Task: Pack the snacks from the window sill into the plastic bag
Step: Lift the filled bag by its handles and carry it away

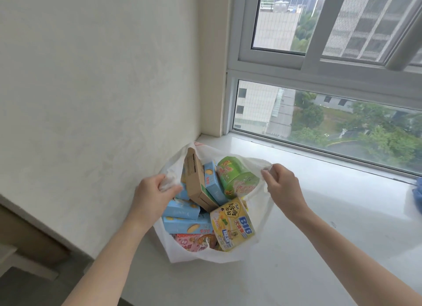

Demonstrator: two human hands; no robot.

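At lower centre of the frame, the left hand (153, 197) pinches the left rim of the white plastic bag (219, 256), fingers curled tight on the film. The bag rests on the window sill (319, 214), against the wall (91, 88) at left, mouth held open. Inside: a brown carton (194, 180) standing on end, light blue biscuit boxes (187, 225), a green noodle cup (237, 180) and a yellow noodle cup (233, 225). The right hand (283, 187) pinches the right rim, fingers pressed together.

Risk: the load is heaped above the rim; lifting unevenly may tip the yellow cup out, and carton corners may puncture the film.

A blue object (417, 196) lies at the right edge, well apart; nothing obstructs the bag.
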